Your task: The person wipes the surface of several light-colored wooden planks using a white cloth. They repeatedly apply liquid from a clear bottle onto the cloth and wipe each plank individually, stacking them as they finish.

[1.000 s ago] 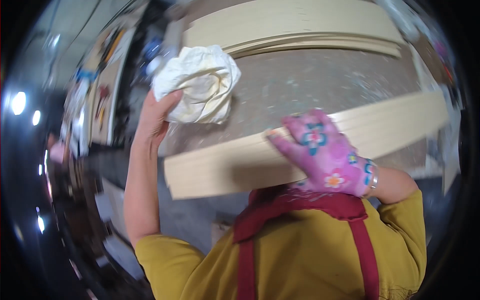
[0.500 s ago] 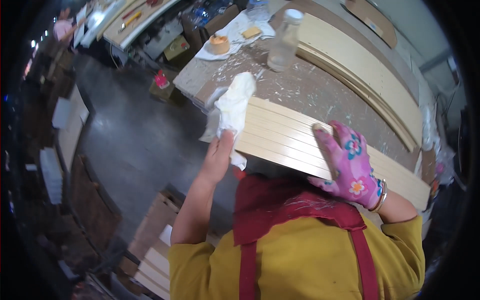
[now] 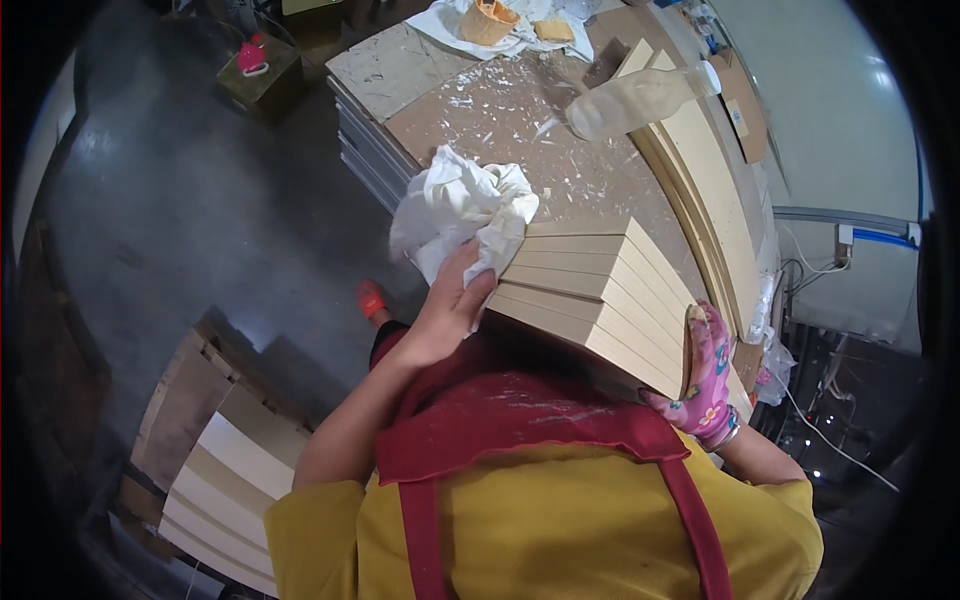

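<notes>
A white cloth point(image 3: 465, 200) is bunched in my bare left hand point(image 3: 455, 305), whose thumb and fingers close on its lower part. The cloth presses against the left end of a stack of pale wooden boards point(image 3: 560, 270), which lie face to face at the near side of the workbench point(image 3: 480, 120). My right hand point(image 3: 708, 380), in a pink flowered glove, grips across the stack farther right, thumb on the near side and fingers over the far side. The stack is tilted, so both its long edges and a broader side show.
A clear bottle point(image 3: 640, 100) stands beyond the stack, beside curved pale boards point(image 3: 690, 190). An orange round container point(image 3: 488, 22) and a yellowish block point(image 3: 553, 32) sit on a white cloth at the back. More boards point(image 3: 225, 470) lie low at the left. Cables hang at the right.
The stack has turned, bringing its end and side into sight. My left hand has moved the cloth along its end, and the gloved hand has shifted its grip. The view has swung too.
</notes>
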{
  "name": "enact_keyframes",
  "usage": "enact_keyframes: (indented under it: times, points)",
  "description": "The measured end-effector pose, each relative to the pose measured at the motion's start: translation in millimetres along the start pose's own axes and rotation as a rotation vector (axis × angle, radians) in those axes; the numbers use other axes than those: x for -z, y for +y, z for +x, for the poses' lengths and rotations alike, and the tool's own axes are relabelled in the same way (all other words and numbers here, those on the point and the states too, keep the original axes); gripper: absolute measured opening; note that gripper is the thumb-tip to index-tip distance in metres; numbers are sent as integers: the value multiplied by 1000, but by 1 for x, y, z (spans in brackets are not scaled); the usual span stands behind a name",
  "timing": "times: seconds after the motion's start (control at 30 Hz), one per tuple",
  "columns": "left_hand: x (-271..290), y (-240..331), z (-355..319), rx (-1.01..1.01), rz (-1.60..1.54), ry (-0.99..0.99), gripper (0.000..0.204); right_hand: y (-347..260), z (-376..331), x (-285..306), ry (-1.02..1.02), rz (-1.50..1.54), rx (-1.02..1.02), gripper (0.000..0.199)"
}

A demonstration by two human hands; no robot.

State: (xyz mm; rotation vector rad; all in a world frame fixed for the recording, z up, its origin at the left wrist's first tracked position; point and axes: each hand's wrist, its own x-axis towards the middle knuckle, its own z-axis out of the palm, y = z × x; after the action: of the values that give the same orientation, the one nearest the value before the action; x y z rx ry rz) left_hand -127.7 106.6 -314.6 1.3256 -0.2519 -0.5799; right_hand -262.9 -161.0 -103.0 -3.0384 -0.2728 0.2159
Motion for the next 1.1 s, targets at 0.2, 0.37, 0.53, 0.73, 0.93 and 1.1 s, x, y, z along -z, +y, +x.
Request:
enact_keyframes:
  times: [0.2, 0.37, 0.53, 0.73, 0.93, 1.1]
  points:
    - [-16, 95, 15, -608, 198, -96, 48, -2, 3, 1, 18, -21, -3, 108]
    - [20, -62, -12, -97, 51, 38, 41, -8, 8, 4, 24, -52, -6, 111]
    - [47, -6, -26, 265, -653, 304, 39, -4, 2, -6, 28, -8, -26, 111]
    - [-4, 81, 29, -364, 173, 1, 23, -6, 8, 1, 23, -37, -12, 110]
    - [13, 10, 26, 13, 279, 24, 40, -4, 8, -1, 11, -27, -2, 112]
    - [21, 73, 48, -397, 330, -327, 102, -2, 9, 0, 25, -7, 2, 112]
